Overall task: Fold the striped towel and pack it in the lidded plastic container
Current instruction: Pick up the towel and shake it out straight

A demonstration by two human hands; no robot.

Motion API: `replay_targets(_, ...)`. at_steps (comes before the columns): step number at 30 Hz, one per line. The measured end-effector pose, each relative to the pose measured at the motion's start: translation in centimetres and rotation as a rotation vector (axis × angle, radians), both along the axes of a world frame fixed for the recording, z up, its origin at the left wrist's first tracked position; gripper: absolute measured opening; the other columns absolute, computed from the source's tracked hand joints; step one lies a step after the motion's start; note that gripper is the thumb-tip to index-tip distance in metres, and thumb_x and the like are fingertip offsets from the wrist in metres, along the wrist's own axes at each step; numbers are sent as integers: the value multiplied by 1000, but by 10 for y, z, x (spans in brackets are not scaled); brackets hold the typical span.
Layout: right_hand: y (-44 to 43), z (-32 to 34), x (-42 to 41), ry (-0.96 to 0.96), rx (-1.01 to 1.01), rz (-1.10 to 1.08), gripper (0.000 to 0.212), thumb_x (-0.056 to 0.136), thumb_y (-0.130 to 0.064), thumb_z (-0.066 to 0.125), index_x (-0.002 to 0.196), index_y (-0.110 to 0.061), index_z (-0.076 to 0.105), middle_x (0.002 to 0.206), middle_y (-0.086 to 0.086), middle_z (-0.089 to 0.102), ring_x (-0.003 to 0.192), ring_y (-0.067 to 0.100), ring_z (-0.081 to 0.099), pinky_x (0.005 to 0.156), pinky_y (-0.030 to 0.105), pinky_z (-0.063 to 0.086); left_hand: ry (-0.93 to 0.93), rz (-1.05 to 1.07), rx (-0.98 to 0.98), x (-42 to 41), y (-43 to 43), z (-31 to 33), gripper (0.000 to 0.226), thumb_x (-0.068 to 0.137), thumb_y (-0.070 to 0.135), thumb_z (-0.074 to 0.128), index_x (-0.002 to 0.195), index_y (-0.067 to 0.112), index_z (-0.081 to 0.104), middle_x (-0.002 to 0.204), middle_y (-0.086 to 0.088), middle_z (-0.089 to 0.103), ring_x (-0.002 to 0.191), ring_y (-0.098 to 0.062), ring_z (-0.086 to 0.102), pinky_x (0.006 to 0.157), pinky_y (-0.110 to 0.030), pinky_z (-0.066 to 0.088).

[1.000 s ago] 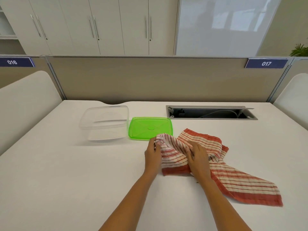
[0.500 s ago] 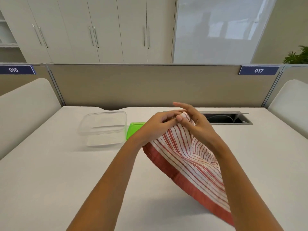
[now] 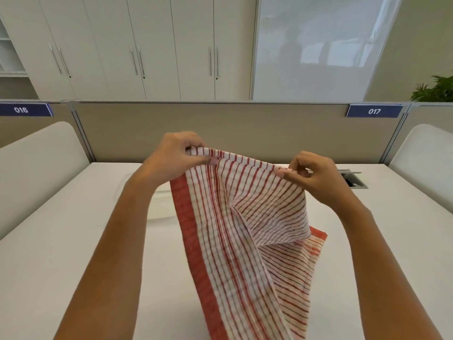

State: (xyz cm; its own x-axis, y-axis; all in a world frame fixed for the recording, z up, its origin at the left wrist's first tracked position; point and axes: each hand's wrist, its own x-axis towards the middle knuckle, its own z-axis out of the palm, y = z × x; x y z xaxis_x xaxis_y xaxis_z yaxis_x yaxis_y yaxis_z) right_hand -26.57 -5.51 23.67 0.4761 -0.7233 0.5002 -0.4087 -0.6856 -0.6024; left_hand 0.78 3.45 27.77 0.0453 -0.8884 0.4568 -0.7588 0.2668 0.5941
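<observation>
Holding the striped towel (image 3: 235, 231) up off the white desk (image 3: 56, 253), both hands are pinching its top edge and they sit apart, the cloth stretched between them. Left hand (image 3: 171, 155) grips the corner by the solid red border, thumb pressed over the fabric; right hand (image 3: 316, 175) nips the edge further along with thumb and forefinger. The towel hangs down toward the camera, one lower corner folded back on the right. Behind the left forearm, just a sliver of the clear plastic container (image 3: 159, 204) shows on the desk, mostly hidden. Beyond the right hand, a cable hatch (image 3: 355, 180) peeks out.
</observation>
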Motion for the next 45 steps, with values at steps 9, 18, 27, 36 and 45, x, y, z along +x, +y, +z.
replay_targets(9, -3, -33, -5, 261, 131, -6, 18, 84, -28, 63, 99, -17, 67, 92, -14, 64, 90, 2, 55, 86, 30, 45, 370, 295, -357, 24, 24, 22, 15, 67, 31, 79, 78, 34, 69, 76, 16, 66, 71, -4, 64, 68, -33, 57)
replay_targets(18, -18, -15, -46, 44, -61, -258, 19, 82, -28, 64, 98, -17, 67, 103, -3, 56, 92, 17, 57, 78, 21, 45, 703, 375, -424, 64, 36, 12, 12, 70, 30, 78, 78, 31, 69, 87, 6, 70, 84, -16, 69, 78, -33, 58)
replay_targets(27, 8, 14, -78, -621, 146, -124, 6, 78, -35, 61, 80, -29, 63, 74, -11, 71, 74, 7, 67, 71, 19, 57, 942, 174, -245, 83, 55, -5, 19, 89, 21, 57, 79, 24, 74, 75, 13, 74, 76, -4, 71, 72, -19, 59)
replay_targets(36, -8, 2, -48, -335, 129, -650, 24, 78, -35, 70, 94, -17, 71, 84, 0, 68, 84, 16, 63, 77, 27, 47, 714, 379, 24, 75, 12, -29, 20, 81, 16, 67, 99, 10, 72, 109, -13, 71, 87, -18, 65, 93, -37, 52)
replay_targets(45, 30, 9, 46, -688, 549, -105, 15, 81, -18, 68, 93, -21, 60, 102, 8, 66, 85, 19, 68, 71, 27, 57, 913, 170, 26, -30, -6, -24, 20, 87, 17, 60, 103, 11, 70, 87, -3, 71, 76, -15, 66, 74, -29, 56)
